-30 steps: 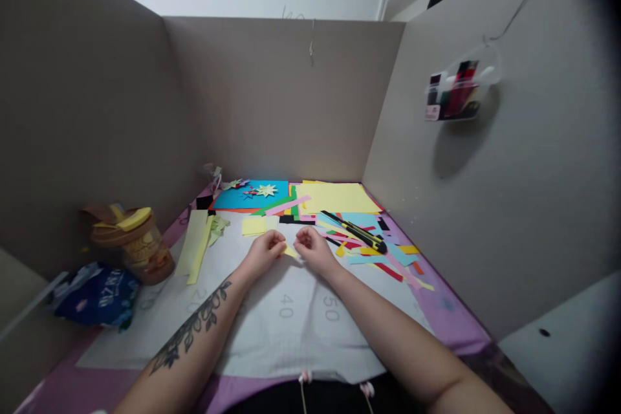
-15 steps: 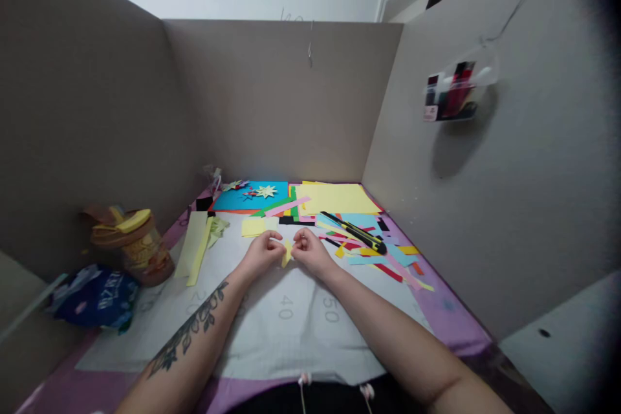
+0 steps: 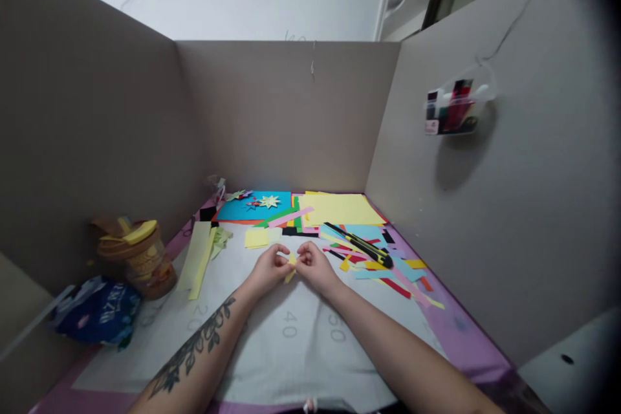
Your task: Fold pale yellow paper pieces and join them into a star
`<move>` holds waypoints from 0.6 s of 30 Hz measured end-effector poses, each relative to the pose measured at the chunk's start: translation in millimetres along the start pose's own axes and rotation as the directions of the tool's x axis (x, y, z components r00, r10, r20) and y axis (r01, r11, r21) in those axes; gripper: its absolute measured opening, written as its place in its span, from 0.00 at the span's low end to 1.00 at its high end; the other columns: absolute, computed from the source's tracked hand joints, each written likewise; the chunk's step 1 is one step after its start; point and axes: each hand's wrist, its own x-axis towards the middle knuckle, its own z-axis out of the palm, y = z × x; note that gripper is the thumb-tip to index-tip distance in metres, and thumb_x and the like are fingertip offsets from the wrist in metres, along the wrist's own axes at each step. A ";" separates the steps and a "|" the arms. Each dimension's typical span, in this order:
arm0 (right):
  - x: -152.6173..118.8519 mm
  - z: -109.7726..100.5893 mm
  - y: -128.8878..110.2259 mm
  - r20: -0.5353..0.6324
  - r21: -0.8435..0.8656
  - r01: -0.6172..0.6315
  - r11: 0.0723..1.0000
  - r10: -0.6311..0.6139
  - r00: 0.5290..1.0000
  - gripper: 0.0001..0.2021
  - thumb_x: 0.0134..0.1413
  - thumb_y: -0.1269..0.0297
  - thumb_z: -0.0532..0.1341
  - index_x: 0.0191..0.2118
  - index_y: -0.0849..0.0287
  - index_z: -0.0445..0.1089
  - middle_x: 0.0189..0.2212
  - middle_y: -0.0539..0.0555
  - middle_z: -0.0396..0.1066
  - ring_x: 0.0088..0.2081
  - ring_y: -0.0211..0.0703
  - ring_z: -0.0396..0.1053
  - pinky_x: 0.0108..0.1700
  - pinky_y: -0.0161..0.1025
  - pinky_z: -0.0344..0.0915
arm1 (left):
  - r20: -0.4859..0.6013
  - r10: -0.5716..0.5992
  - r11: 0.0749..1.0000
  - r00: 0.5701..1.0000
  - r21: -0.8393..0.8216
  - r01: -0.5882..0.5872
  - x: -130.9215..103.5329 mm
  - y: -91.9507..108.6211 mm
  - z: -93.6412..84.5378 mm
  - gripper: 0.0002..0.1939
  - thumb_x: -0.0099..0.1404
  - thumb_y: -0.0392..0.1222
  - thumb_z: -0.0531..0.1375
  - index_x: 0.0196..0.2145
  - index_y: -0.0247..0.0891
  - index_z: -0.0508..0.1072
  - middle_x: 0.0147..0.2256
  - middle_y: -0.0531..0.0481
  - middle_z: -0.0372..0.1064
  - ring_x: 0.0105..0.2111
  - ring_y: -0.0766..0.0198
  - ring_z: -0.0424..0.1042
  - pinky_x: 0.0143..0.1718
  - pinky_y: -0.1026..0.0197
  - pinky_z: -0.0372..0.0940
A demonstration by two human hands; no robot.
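Note:
Between my two hands is a small piece of yellow paper [image 3: 290, 276], partly hidden by my fingers. My left hand [image 3: 270, 267] pinches it from the left, thumb and fingertips closed. From the other side my right hand [image 3: 314, 265] grips it the same way. Both hands are just above the white sheet with printed numbers [image 3: 262, 356]. A stack of yellow paper squares [image 3: 256, 238] lies just beyond my left hand. To the right of my right hand, a black and yellow utility knife [image 3: 373, 250] rests on a heap of coloured paper strips [image 3: 369, 275].
Paper stars [image 3: 270, 201] lie on a blue sheet [image 3: 233, 210] at the back, beside yellow sheets [image 3: 339, 209]. At left stand a brown cup [image 3: 145, 265] and a blue packet [image 3: 99, 310], near pale strips [image 3: 196, 259]. Grey panels [image 3: 291, 116] enclose three sides; a clear container [image 3: 456, 107] hangs right.
The view has tilted up slightly, so everything appears lower. Both hands stay together on the yellow paper, with only slight finger movement.

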 end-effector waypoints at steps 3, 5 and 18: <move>4.9 0.1 1.9 -0.005 -0.008 0.021 1.000 -0.021 1.000 0.10 0.38 0.70 0.57 0.32 0.57 0.58 0.19 0.41 0.59 0.21 0.33 0.58 0.25 0.30 0.55 | 0.010 -0.014 1.000 1.000 0.026 0.014 0.2 -2.5 -0.5 0.18 0.49 0.36 0.61 0.37 0.39 0.60 0.18 0.61 0.64 0.16 0.71 0.62 0.18 0.70 0.52; 15.0 -1.0 3.8 -0.065 -0.041 0.027 0.999 -0.030 0.997 0.10 0.38 0.69 0.56 0.32 0.56 0.57 0.19 0.41 0.58 0.21 0.34 0.58 0.25 0.31 0.56 | 0.023 -0.046 0.997 0.999 0.060 0.044 1.0 -4.9 -2.8 0.19 0.47 0.35 0.61 0.37 0.39 0.59 0.18 0.61 0.65 0.16 0.71 0.62 0.18 0.70 0.52; 72.8 0.6 31.8 -0.136 -0.656 -0.037 0.754 -0.070 0.988 0.07 0.39 0.76 0.56 0.24 0.58 0.68 0.24 0.50 0.67 0.30 0.41 0.64 0.33 0.35 0.57 | -0.163 0.096 0.843 0.982 0.538 0.007 8.1 -4.6 -57.3 0.11 0.52 0.31 0.56 0.35 0.37 0.68 0.26 0.52 0.73 0.26 0.65 0.70 0.27 0.67 0.59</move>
